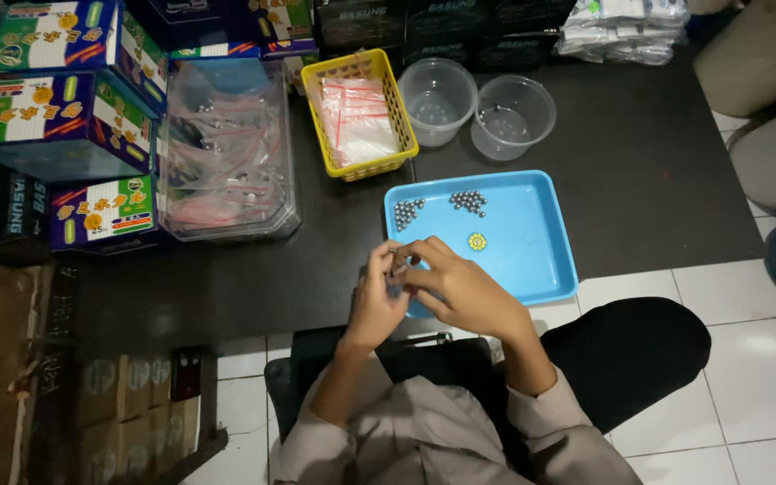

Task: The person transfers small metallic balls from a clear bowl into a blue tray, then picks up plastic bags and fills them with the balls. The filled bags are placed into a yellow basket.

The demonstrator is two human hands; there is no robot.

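Both hands meet over the near-left corner of the blue tray (532,251): left hand (379,301) and right hand (460,287) pinch something small between their fingertips, too hidden to name. Steel balls (469,201) lie on the tray. It sits on a dark tabletop (657,162) above white floor tiles (747,377), with a yellow basket (358,112) and two clear tubs (438,99) beyond.

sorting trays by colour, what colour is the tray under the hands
Light blue; the tray shows best in the head view, with steel balls on it.
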